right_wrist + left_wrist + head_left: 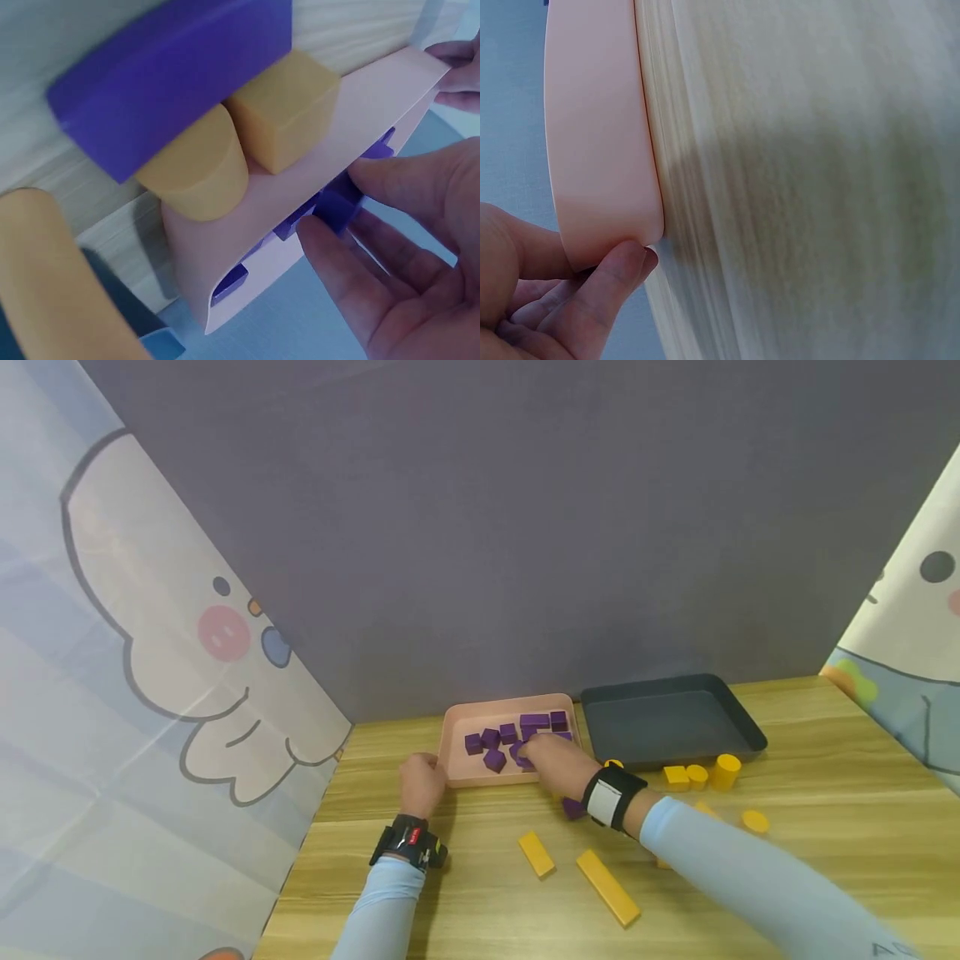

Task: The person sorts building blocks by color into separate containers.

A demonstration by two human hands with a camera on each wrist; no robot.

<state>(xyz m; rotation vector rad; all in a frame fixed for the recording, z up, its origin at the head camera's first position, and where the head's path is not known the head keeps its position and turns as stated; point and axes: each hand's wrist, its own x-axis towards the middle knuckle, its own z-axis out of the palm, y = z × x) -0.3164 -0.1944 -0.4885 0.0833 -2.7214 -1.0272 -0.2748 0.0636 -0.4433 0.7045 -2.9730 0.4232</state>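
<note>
A pink tray (pixel 468 714) holds several purple blocks (pixel 490 738), mostly small cubes plus longer pieces. At its front left corner my left hand (pixel 422 785) pinches the tray wall; the left wrist view shows thumb and fingers on the corner of the tray (pixel 604 135). Over the tray's right half reaches my right hand (pixel 557 764). In the right wrist view, the thumb and fingers of this right hand (pixel 420 247) pinch a purple block (pixel 339 204) just at the tray's opening. My right hand partly covers the blocks beneath it in the head view.
To the right stands a dark grey tray (pixel 660 718). Yellow cylinders (pixel 726 772) and a yellow cube (pixel 676 778) lie before it. Two yellow bars (pixel 608 888) rest nearer me. A purple bar (pixel 176 82) lies outside the pink tray. A grey wall (pixel 487 527) rises behind.
</note>
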